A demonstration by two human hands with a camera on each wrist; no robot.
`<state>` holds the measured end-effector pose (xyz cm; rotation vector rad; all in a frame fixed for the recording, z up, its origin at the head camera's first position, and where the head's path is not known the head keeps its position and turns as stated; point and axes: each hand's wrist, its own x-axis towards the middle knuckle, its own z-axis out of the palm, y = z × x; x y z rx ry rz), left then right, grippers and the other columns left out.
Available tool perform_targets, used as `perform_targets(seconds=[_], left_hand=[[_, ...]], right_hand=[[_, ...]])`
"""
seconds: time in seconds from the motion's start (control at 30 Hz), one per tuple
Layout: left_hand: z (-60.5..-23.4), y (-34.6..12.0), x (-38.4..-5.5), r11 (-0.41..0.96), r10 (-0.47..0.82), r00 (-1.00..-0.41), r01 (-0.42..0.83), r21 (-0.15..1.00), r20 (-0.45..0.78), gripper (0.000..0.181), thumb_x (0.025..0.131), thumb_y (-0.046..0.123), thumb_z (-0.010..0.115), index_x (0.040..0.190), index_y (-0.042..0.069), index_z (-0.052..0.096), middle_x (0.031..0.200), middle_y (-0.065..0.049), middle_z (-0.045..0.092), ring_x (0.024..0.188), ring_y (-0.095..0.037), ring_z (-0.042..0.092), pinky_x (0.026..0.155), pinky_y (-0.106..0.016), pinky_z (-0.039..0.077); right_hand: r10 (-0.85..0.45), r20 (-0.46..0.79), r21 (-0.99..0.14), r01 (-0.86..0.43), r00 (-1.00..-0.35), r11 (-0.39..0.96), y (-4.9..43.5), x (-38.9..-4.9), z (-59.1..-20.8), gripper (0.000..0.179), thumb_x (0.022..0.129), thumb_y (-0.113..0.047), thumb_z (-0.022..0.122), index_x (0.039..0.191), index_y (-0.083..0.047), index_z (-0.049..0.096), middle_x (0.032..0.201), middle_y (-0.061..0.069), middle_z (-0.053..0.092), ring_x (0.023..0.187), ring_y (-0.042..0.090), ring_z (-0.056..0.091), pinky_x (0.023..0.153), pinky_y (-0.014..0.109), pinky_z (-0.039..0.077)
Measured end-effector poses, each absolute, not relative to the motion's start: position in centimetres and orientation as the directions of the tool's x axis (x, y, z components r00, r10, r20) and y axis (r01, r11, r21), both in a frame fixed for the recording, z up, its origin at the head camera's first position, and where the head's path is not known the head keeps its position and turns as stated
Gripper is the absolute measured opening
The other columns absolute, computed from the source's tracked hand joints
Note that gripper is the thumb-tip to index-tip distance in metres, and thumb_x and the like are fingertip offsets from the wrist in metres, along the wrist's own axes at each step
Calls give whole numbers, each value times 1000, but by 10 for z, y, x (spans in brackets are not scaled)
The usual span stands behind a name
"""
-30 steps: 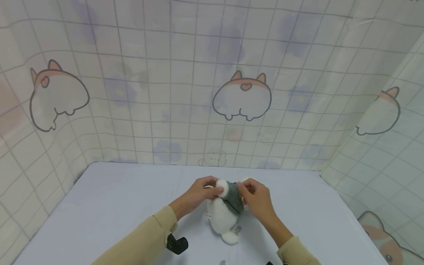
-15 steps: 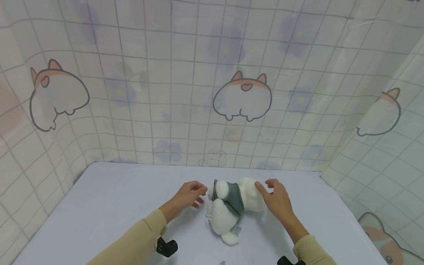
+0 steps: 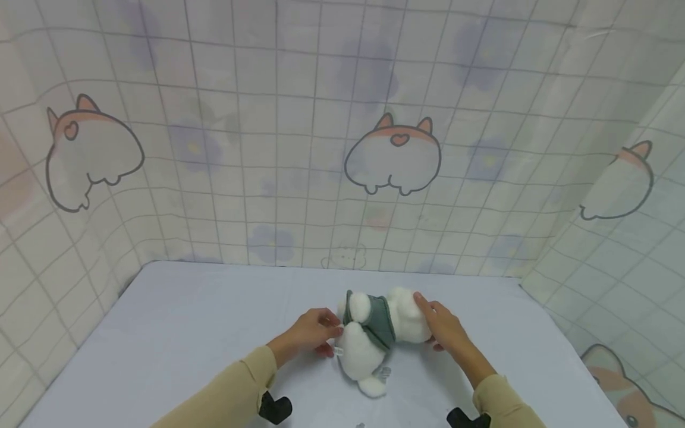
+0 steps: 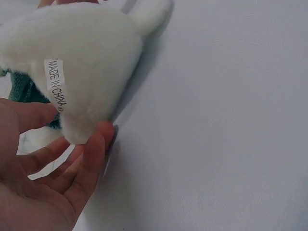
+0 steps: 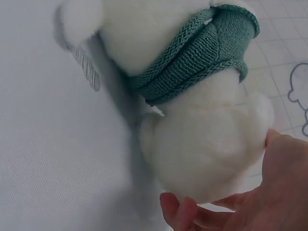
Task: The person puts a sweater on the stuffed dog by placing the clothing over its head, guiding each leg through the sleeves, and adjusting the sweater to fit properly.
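A white plush toy in a green knitted garment lies on the white table. My left hand is at its left side, the fingers curled round a narrow white tip beside a "MADE IN CHINA" label. At the opposite, rounded end, my right hand cups the toy with the thumb on a small bump and the other fingers beneath. The knit wraps the toy's middle in the right wrist view. A grey striped strip shows beside a white limb.
The white tabletop ends at a grid-patterned curtain printed with corgi drawings, which encloses the back and sides. Black wrist cameras sit below both hands. A small grey mark shows at the lower edge of the head view.
Both hands have left the knit garment and moved apart. The toy's rounded right end came into view. The left hand then came to the left side, the right hand to the rounded end.
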<state>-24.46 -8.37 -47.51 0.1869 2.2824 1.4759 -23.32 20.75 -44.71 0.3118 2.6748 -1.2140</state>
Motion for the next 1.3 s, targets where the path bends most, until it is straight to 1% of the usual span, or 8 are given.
perform_targets(seconds=[0.23,0.47,0.6,0.7,0.83,1.0,1.23,1.3], left_hand=[[-480,-80,-245,362,341,-903,-132,923,-263,34,88,12,67,117,-3,58,99,-13,66,59,-16,65,58,-30,58],[-484,-80,-245,271,405,-881,-139,952,-244,44,89,7,64,126,-11,51,89,-9,62,63,-11,61,62,-26,57],[-482,-82,-246,261,427,-878,-108,959,-215,37,88,8,65,121,-7,57,96,-9,60,67,-10,63,65,-25,56],[-477,-83,-247,258,423,-888,-72,963,-180,33,86,10,67,116,-3,62,103,-11,62,72,-12,65,69,-26,56],[-472,-85,-250,214,414,-900,-49,976,-136,38,85,10,68,121,0,60,110,-13,64,81,-15,68,76,-31,58],[-467,-87,-253,162,426,-900,-27,986,-95,40,87,8,67,126,4,59,123,-14,61,92,-22,71,89,-37,56],[-467,-90,-255,160,400,-914,-1,987,-66,33,83,3,68,115,5,64,130,-14,58,95,-17,69,89,-41,54],[-468,-91,-255,146,391,-917,-21,989,-77,31,86,2,60,117,4,64,129,-15,58,95,-16,67,89,-39,55]], right_hand=[[90,-344,-774,336,-935,536,207,-231,-451,98,86,-82,25,135,0,47,96,15,62,70,23,63,56,33,50],[57,-327,-864,323,-943,385,207,-232,-454,77,93,-69,34,127,-3,50,93,12,60,71,21,60,57,30,48],[19,-292,-914,285,-956,287,206,-235,-448,67,97,-62,34,130,-6,48,93,9,59,73,20,60,58,28,49],[8,-256,-932,249,-967,263,204,-239,-441,67,97,-62,34,133,-7,47,96,8,59,76,18,60,62,27,51],[-14,-201,-942,189,-980,278,198,-245,-428,72,97,-65,33,140,-7,41,117,13,55,96,20,59,77,33,56],[-28,-136,-929,118,-990,350,189,-250,-408,75,95,-66,36,147,-12,32,136,16,48,117,28,53,94,41,51],[-96,-45,-877,-7,-994,481,179,-251,-386,74,93,-46,60,152,-19,25,143,18,41,121,35,49,95,47,47],[-142,12,-865,-81,-990,494,176,-253,-384,75,90,-40,66,151,-22,27,144,16,40,121,35,49,94,47,48]])
